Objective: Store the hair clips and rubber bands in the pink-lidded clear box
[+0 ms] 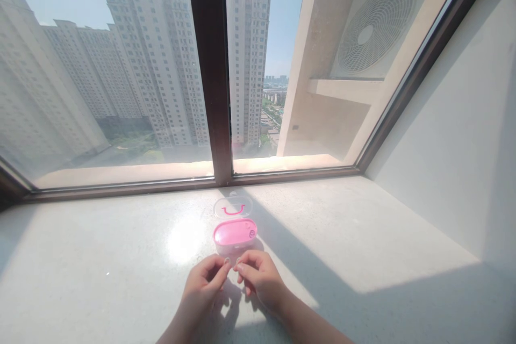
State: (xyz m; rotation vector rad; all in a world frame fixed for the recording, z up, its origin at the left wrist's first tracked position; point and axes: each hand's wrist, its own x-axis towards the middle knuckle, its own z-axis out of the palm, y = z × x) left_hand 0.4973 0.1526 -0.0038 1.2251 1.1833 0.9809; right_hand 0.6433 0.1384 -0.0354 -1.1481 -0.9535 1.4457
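My left hand [205,282] is closed in a pinch, with a small pale ring [227,261] between thumb and forefinger. Close beside it, my right hand [260,278] pinches another small pale loop [238,261]. Both loops are too small to name more exactly, and I cannot tell if they are joined. Just beyond my fingertips stands an oval box [231,232] with a pink top and a paler lower part. A clear oval lid [220,208] with a pink curved handle [234,211] lies behind the box, towards the window.
All this is on a pale, sunlit window sill [121,247]. A tiny white speck [107,274] lies on the left. The dark window frame [209,64] closes off the back, and a white wall [451,134] stands at the right.
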